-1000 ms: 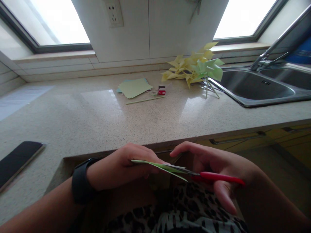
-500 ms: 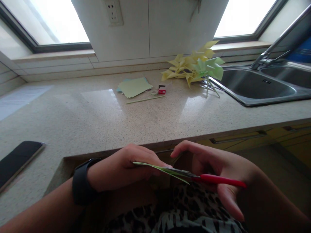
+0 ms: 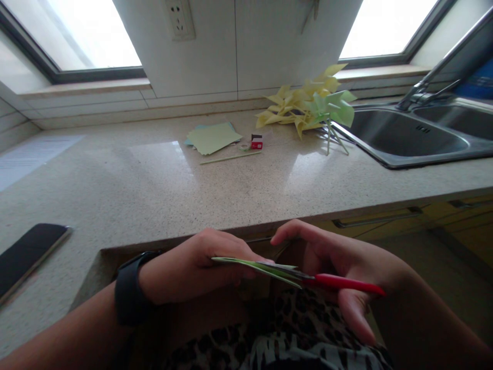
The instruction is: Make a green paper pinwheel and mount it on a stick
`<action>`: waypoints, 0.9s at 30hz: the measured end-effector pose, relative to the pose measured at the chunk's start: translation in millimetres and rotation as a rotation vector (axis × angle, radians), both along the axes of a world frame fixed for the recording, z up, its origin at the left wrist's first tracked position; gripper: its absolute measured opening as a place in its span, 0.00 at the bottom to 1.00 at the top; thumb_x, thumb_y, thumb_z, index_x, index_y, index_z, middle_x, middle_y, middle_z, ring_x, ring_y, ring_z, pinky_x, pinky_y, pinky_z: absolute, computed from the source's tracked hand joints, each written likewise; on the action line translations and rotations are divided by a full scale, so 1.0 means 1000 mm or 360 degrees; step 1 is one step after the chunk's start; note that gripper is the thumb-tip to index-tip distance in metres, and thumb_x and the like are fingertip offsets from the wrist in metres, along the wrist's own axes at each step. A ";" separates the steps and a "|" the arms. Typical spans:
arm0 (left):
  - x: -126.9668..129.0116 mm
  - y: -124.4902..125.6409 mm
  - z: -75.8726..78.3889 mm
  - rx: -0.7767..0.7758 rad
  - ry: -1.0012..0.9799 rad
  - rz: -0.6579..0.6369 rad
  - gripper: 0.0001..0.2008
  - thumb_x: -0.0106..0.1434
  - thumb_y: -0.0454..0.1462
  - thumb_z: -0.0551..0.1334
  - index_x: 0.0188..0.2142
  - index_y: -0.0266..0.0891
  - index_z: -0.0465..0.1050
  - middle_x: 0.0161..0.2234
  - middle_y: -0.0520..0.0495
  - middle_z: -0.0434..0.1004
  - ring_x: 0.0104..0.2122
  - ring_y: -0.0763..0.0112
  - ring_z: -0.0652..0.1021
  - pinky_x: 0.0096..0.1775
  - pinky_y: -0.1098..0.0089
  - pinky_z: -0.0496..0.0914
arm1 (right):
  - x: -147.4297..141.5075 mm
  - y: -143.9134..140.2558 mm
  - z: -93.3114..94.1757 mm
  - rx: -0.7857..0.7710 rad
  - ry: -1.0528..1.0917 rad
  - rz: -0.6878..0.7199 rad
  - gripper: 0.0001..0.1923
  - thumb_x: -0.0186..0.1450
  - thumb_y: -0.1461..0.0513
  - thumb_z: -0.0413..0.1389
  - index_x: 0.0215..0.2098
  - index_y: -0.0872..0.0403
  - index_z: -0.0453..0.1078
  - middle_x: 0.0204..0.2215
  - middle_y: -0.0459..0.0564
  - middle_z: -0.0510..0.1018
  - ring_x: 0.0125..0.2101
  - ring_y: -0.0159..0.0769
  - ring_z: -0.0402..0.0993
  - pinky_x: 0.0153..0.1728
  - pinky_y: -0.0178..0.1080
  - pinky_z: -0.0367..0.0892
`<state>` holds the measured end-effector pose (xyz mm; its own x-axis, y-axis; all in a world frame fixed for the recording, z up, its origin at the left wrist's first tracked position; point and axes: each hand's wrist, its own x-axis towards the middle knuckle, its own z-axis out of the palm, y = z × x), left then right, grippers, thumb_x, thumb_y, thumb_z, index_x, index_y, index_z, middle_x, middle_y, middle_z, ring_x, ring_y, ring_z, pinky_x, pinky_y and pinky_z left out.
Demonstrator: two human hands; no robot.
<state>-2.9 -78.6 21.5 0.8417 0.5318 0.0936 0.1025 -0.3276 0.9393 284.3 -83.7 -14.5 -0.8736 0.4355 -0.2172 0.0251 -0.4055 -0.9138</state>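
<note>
Paper [image 3: 246, 265]: folded green sheet, seen edge-on below the counter [image 3: 231, 190] edge — long axis left to right.
Left hand [image 3: 192, 270]: fingers closed, pinching its left end.
Right hand [image 3: 346, 267]: curled around the red scissors [image 3: 331, 281] — blades meet the paper's right end.

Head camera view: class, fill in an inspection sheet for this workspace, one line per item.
Surface: speckled stone countertop, glossy.
Job's things: green paper held edge-on; red-handled scissors, blades on the paper.
Clutter: paper pinwheels, paper sheets, thin stick, small red box, tape roll, phone.
Grippers: left hand grips the paper; right hand holds the scissors.
Cables: nothing seen.
Surroundings: sink, faucet, wall socket, windows.
</note>
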 end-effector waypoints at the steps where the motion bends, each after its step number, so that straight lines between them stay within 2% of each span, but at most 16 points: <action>1: 0.001 0.000 0.000 -0.0003 -0.0005 -0.0011 0.12 0.71 0.32 0.60 0.50 0.36 0.79 0.38 0.41 0.83 0.36 0.68 0.81 0.41 0.69 0.74 | -0.001 0.000 0.000 0.0007 0.0027 0.0006 0.58 0.37 0.50 0.75 0.59 0.53 0.53 0.15 0.29 0.68 0.10 0.19 0.53 0.09 0.22 0.47; 3: 0.002 0.000 0.001 -0.0007 -0.0011 -0.0032 0.13 0.71 0.32 0.60 0.53 0.35 0.78 0.39 0.41 0.84 0.37 0.68 0.81 0.42 0.70 0.74 | -0.002 0.001 0.001 0.0027 0.0055 0.0044 0.58 0.35 0.48 0.75 0.58 0.53 0.54 0.15 0.29 0.68 0.10 0.19 0.53 0.08 0.22 0.46; 7: 0.004 -0.002 0.001 -0.0022 -0.0006 -0.0045 0.14 0.71 0.33 0.60 0.53 0.34 0.78 0.40 0.40 0.84 0.38 0.68 0.81 0.42 0.70 0.74 | -0.002 -0.001 0.012 0.0146 -0.0038 0.0054 0.54 0.42 0.44 0.71 0.58 0.54 0.54 0.17 0.32 0.68 0.14 0.20 0.56 0.12 0.23 0.48; 10: 0.005 -0.002 0.002 -0.0012 -0.0018 -0.0029 0.14 0.71 0.33 0.60 0.53 0.34 0.78 0.39 0.39 0.84 0.37 0.68 0.81 0.42 0.70 0.74 | -0.002 -0.002 0.017 0.0155 -0.0061 0.0032 0.52 0.42 0.44 0.71 0.58 0.54 0.55 0.18 0.31 0.67 0.15 0.19 0.55 0.14 0.23 0.48; 15: 0.006 -0.001 0.000 -0.0016 -0.0041 -0.0025 0.13 0.71 0.33 0.60 0.52 0.33 0.78 0.39 0.39 0.84 0.37 0.67 0.81 0.42 0.69 0.74 | -0.003 -0.001 0.008 -0.0015 -0.0070 0.0058 0.54 0.38 0.46 0.73 0.56 0.53 0.55 0.16 0.32 0.71 0.12 0.20 0.58 0.10 0.22 0.51; 19: 0.005 -0.002 -0.001 -0.0018 -0.0014 -0.0019 0.12 0.71 0.33 0.59 0.50 0.32 0.79 0.39 0.38 0.84 0.38 0.66 0.81 0.43 0.68 0.74 | -0.002 0.000 0.001 -0.0026 -0.0082 0.0021 0.53 0.39 0.47 0.74 0.57 0.53 0.56 0.16 0.31 0.71 0.11 0.20 0.58 0.09 0.22 0.51; 23: 0.005 -0.003 -0.001 -0.0010 -0.0019 -0.0032 0.13 0.71 0.33 0.60 0.53 0.36 0.78 0.39 0.41 0.84 0.38 0.68 0.81 0.43 0.70 0.74 | -0.003 0.001 0.001 -0.0054 -0.0026 0.0048 0.55 0.37 0.47 0.74 0.56 0.53 0.56 0.15 0.30 0.69 0.11 0.19 0.54 0.10 0.22 0.48; 27: 0.006 -0.003 -0.002 -0.0023 -0.0009 -0.0041 0.14 0.71 0.33 0.60 0.54 0.37 0.78 0.40 0.41 0.84 0.38 0.68 0.81 0.43 0.70 0.74 | -0.006 0.002 0.001 -0.0062 -0.0017 0.0088 0.55 0.36 0.47 0.74 0.55 0.52 0.56 0.15 0.31 0.71 0.12 0.21 0.56 0.10 0.23 0.49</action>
